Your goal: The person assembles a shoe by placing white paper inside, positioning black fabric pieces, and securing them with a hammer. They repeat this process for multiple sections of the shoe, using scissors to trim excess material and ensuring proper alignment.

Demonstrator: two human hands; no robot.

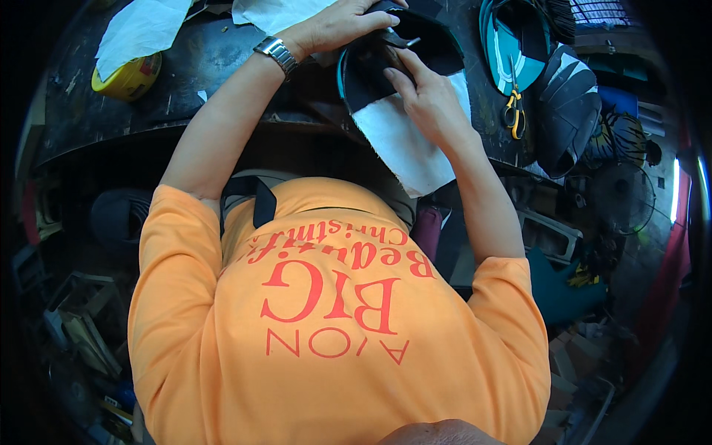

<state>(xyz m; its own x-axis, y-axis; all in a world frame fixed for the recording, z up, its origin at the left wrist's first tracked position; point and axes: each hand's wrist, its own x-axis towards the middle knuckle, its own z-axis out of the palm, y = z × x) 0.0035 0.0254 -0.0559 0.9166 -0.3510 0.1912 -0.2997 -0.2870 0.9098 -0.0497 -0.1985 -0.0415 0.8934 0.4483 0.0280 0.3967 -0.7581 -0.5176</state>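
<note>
At the far edge of the bench, my left hand (347, 27) presses on a black piece with a teal edge (363, 80), fingers at its top and partly cut off by the picture's edge. A white cloth panel (415, 152) hangs from the piece toward me over the bench's edge. My right hand (434, 100) is closed round the dark handle of a hand tool with a curved metal end (403, 41), held over the piece. The tool's exact kind is hard to make out. The metal end lies close to my left fingers.
Yellow-handled scissors (513, 111) lie on the right, by a teal and black piece (512, 52). Beside them is a dark ribbed piece (567, 111). White cloth (141, 33) covers part of a yellow tape roll (127, 78) at left. A fan (623, 199) stands beyond the bench (215, 55).
</note>
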